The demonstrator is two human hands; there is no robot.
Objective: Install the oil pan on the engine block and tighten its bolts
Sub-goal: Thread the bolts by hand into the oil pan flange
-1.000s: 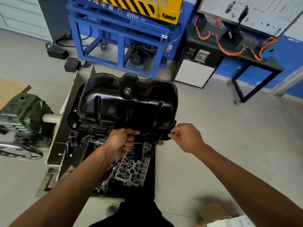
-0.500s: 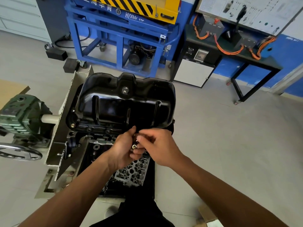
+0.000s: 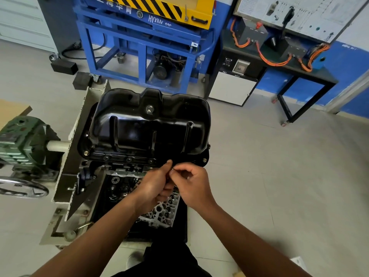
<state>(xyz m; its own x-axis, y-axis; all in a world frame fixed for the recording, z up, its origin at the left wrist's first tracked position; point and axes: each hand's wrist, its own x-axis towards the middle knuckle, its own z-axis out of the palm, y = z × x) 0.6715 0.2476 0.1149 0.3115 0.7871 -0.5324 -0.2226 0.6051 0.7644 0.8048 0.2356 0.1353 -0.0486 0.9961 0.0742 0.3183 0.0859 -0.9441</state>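
The glossy black oil pan (image 3: 147, 124) sits on top of the engine block (image 3: 119, 182), which hangs in a stand. Bolts (image 3: 86, 153) show along the pan's near flange and at its right corner. Just below the middle of that flange, my left hand (image 3: 153, 182) is cupped with its fingers curled, holding small bolts that are mostly hidden. My right hand (image 3: 189, 180) meets it fingertip to fingertip and pinches a small bolt (image 3: 172, 170) there. The cylinder head's valve side (image 3: 161, 212) faces me below both hands.
The white engine stand frame (image 3: 73, 136) has a green gearbox (image 3: 22, 140) and a handwheel (image 3: 22, 188) at the left. A blue machine frame (image 3: 139, 47) and a black bench (image 3: 295, 62) with orange cables stand behind. Bare grey floor lies to the right.
My right hand left the pan's right corner and came to my left hand, where it now pinches a bolt. My left hand has lifted slightly toward the flange.
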